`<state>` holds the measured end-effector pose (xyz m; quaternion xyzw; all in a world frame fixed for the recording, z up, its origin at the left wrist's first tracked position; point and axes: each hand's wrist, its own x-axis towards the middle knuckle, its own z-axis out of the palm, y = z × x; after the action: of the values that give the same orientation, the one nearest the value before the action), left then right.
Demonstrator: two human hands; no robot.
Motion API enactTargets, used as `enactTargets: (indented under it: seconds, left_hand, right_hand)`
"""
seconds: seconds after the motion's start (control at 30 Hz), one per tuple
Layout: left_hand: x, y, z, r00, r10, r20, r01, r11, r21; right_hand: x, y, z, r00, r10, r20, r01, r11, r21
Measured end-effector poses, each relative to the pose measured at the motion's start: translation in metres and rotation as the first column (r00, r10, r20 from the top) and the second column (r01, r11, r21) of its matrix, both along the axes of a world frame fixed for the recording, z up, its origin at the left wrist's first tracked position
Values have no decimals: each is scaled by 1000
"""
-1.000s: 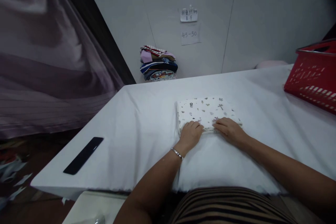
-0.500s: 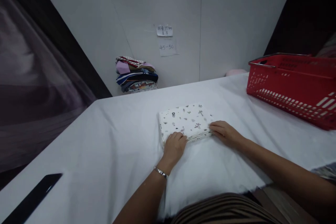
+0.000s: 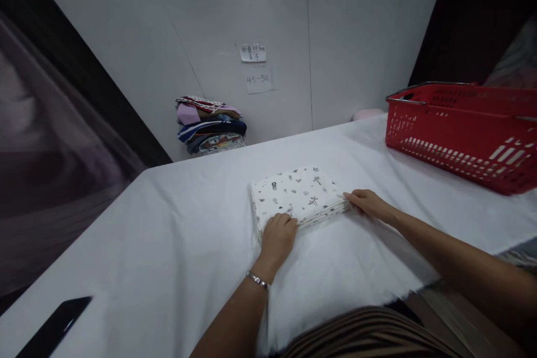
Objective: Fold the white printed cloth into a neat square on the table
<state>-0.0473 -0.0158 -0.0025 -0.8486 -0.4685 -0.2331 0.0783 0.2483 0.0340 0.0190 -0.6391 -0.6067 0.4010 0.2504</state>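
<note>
A folded white cloth point(image 3: 296, 193) printed with small leaves and palm trees lies flat on the white-covered table. Its layers show along the near edge. My left hand point(image 3: 279, 238), with a silver band at the wrist, is on the near-left part of that edge, its fingers bent over the fabric. At the near right corner, my right hand point(image 3: 367, 203) pinches the layers between thumb and fingers. The undersides of both hands are hidden.
A red plastic basket point(image 3: 453, 134) with a metal handle stands on the table point(image 3: 201, 224) at the right. Beyond the far edge is a stack of folded fabrics point(image 3: 212, 126). A dark flat object point(image 3: 54, 327) lies at the near left. Paper labels point(image 3: 258, 78) hang on the wall.
My right hand has slid outward to the cloth's right corner, and that corner now extends further right. My left hand stays on the near edge. The whole view has shifted slightly.
</note>
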Motion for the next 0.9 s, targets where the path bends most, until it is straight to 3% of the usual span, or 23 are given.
enactTargets:
  seconds: [0.13,0.33,0.47,0.53,0.6,0.67,0.73,0.83,0.9]
  left_hand:
    - [1,0,1,1000,6,-2,-6,1000,5]
    - [2,-1,1,1000,14,-28,-14,1000,-17]
    - [2,-2,1,1000,21,-19,-22,999,-32]
    - [3,-4,1,999,29,-17,-30,999,-41]
    - [4,-6,1,999,36,-27,-37,998,-50]
    - [5,-8,2,998,39,-44,-42,998,-57]
    - [6,-8,3,997,41,-62,-45,997,-63]
    - [6,-9,2,996,44,-76,-49,996,-75]
    - [5,-10,2,996,48,-75,-53,996,-68]
  right_hand:
    - [-5,4,2,996,21,90,-19,1000,-21]
    - [-2,11,-11,1000,-9,-25,7,997,-81]
    - [2,11,-12,998,33,46,-27,993,-118]
    - [1,9,-7,981,82,178,-73,996,-54]
    - [-2,6,-1,932,70,357,-122,985,125]
    - [-9,2,3,883,16,469,-210,907,365]
    - [-19,-2,2,867,56,495,-356,766,536]
    - [-34,-6,-6,796,252,551,-589,532,608]
    - [-39,-6,-13,734,308,605,-674,433,598]
